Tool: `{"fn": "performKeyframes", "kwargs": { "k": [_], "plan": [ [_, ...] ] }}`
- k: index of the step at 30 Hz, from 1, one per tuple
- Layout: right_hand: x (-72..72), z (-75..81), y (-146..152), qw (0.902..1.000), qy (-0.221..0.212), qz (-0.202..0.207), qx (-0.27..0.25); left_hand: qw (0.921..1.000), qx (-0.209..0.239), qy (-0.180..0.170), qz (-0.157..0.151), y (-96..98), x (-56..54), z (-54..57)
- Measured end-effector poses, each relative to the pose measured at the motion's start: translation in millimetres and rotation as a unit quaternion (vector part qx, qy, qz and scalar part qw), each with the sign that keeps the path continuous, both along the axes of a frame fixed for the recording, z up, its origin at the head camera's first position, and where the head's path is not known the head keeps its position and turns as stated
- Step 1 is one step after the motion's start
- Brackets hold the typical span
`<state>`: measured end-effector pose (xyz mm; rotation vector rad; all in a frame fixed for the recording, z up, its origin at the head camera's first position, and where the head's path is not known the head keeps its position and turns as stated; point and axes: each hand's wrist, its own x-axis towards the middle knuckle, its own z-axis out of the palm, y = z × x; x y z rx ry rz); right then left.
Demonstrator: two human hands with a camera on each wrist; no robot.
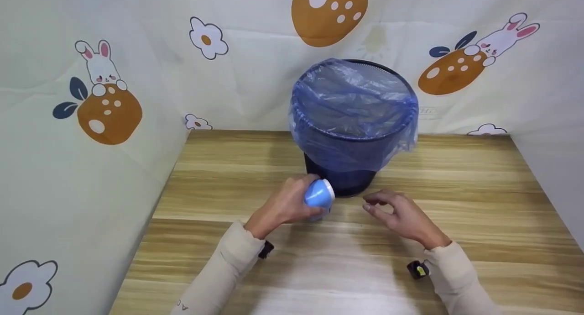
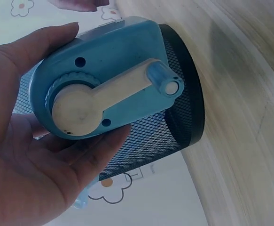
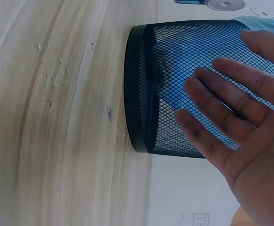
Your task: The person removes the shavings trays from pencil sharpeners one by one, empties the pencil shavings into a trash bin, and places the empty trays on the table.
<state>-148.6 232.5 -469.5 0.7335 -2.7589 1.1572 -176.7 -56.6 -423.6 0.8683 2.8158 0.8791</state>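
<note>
My left hand (image 1: 288,202) grips a blue hand-crank pencil sharpener (image 1: 318,194) in front of a black mesh wastebasket (image 1: 353,182). In the left wrist view the sharpener's white crank (image 2: 122,89) with its blue knob faces the camera, and the thumb and fingers curl round the body. Empty, my right hand (image 1: 404,214) hovers to the right of the sharpener, near the foot of the basket. Its fingers (image 3: 226,108) look loosely extended in the right wrist view. A thin blue plastic bag (image 1: 351,153) lines the basket and folds over its rim.
Small pale crumbs (image 3: 54,80) lie on the wood-grain table (image 1: 219,178) in the right wrist view. Behind the basket and along the sides hangs a pale cloth (image 1: 255,77) printed with rabbits and flowers.
</note>
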Motion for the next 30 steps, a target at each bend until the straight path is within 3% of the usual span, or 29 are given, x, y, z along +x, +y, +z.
{"fn": "performKeyframes", "kwargs": {
  "k": [16, 30],
  "plan": [
    [-1.0, -0.8, -13.2, 0.9996, 0.009, 0.028, 0.001, 0.9989, 0.018, -0.024, -0.035, 8.5, 3.8, 10.4],
    [-1.2, -0.8, -24.9, 0.9981, -0.025, 0.047, -0.03, 0.9969, -0.006, -0.04, -0.067, 17.0, 7.0, 14.5]
  ]
}}
